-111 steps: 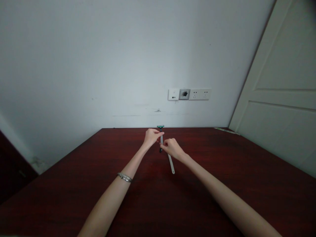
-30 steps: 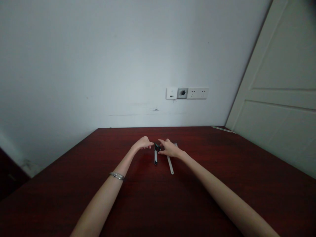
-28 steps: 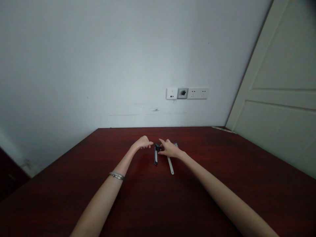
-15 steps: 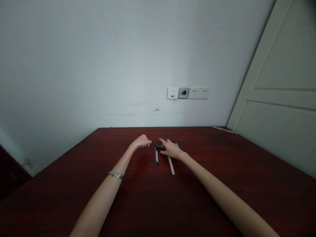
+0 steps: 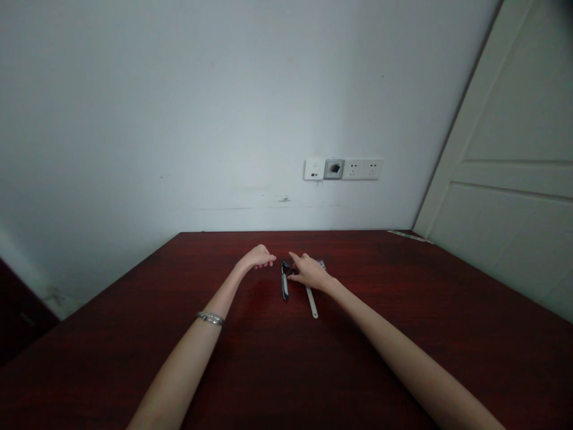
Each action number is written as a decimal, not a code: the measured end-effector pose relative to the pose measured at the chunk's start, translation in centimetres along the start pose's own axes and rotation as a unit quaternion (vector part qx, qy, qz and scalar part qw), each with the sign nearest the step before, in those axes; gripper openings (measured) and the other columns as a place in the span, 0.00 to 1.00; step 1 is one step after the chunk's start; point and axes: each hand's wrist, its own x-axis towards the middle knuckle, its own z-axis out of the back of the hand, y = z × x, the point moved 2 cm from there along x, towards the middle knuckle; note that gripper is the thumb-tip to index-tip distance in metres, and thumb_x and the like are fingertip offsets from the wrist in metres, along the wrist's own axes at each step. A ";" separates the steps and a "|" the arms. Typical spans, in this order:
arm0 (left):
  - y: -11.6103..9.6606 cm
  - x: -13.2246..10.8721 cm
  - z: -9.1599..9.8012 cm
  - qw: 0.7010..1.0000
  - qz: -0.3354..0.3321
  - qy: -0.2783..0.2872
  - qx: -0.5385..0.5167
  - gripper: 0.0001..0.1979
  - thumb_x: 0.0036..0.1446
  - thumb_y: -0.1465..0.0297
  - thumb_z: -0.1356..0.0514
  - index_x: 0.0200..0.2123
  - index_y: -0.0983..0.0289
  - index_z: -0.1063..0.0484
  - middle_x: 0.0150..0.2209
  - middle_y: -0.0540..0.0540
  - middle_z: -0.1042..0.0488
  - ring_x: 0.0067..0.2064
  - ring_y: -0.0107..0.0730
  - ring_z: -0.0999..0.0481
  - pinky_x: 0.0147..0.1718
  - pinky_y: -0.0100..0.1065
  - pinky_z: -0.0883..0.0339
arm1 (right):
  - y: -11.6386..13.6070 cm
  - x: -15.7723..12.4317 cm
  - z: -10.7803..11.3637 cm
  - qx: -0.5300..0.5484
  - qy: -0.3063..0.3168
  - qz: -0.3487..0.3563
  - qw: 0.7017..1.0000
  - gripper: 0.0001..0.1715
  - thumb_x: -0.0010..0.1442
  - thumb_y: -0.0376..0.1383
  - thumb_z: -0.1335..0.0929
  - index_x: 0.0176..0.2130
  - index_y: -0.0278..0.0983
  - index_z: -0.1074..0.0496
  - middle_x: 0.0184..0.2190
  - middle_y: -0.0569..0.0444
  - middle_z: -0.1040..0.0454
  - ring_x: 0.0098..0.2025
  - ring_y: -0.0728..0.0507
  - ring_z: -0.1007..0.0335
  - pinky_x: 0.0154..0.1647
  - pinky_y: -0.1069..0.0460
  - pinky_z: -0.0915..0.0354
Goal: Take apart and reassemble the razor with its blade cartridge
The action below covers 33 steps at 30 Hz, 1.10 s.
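My left hand (image 5: 258,257) is closed above the dark red table (image 5: 250,370), its thumb tip pointing right. Whatever its curled fingers may hold is hidden. To its right is a slim tool with a black-and-grey handle (image 5: 285,285), its dark upper end beside the fingers of my right hand (image 5: 310,272). That hand has the index finger stretched forward, while the thumb and the other fingers close at the tool's dark part. A narrow white handle (image 5: 312,303) with a hole near its end sticks out from under my right hand; its other end is covered.
A small clear or patterned item (image 5: 322,263) shows just beyond my right hand. Behind the table rises a white wall (image 5: 242,119) with a row of sockets (image 5: 353,169). A pale panelled door (image 5: 505,155) stands at the right, and a thin strip (image 5: 409,236) lies at the far right edge.
Both hands and the tools keep nearly the same places. The whole view has shifted very slightly.
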 end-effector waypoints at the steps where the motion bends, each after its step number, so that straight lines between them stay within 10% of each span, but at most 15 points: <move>1: 0.1 0.1 0.0 1.000 -0.001 0.002 -0.003 0.15 0.51 0.63 0.45 0.23 0.70 0.28 0.13 0.46 0.40 0.14 0.19 0.43 0.15 0.24 0.49 | 0.0 0.0 0.0 -0.001 0.000 -0.001 1.000 0.45 0.53 0.43 0.32 0.62 0.28 0.49 0.44 0.39 0.27 0.51 0.36 0.38 0.45 0.47 0.40; 19: -1.3 0.3 -0.8 0.986 -0.130 -0.036 -0.098 0.14 0.49 0.66 0.40 0.37 0.70 0.24 0.25 0.54 0.26 0.23 0.23 0.32 0.19 0.24 0.41 | -1.7 -0.1 3.9 0.158 -0.149 0.018 0.976 0.45 0.51 0.40 0.30 0.63 0.40 0.51 0.43 0.51 0.26 0.47 0.42 0.36 0.49 0.45 0.40; 26: -3.5 -1.3 0.3 0.933 -0.288 -0.212 -0.044 0.13 0.51 0.68 0.39 0.40 0.66 0.24 0.32 0.53 0.25 0.30 0.24 0.31 0.34 0.27 0.36 | -1.6 -0.2 5.8 0.469 -0.128 -0.051 0.872 0.47 0.48 0.41 0.29 0.61 0.32 0.48 0.41 0.47 0.25 0.39 0.46 0.29 0.40 0.51 0.34; 33: -4.9 -2.1 -0.2 0.904 -0.351 -0.246 -0.006 0.14 0.52 0.68 0.39 0.44 0.65 0.26 0.36 0.55 0.26 0.32 0.26 0.31 0.36 0.29 0.36 | -2.1 -0.6 5.6 0.641 -0.104 -0.115 0.752 0.41 0.50 0.40 0.29 0.59 0.34 0.44 0.44 0.45 0.26 0.38 0.47 0.28 0.29 0.56 0.36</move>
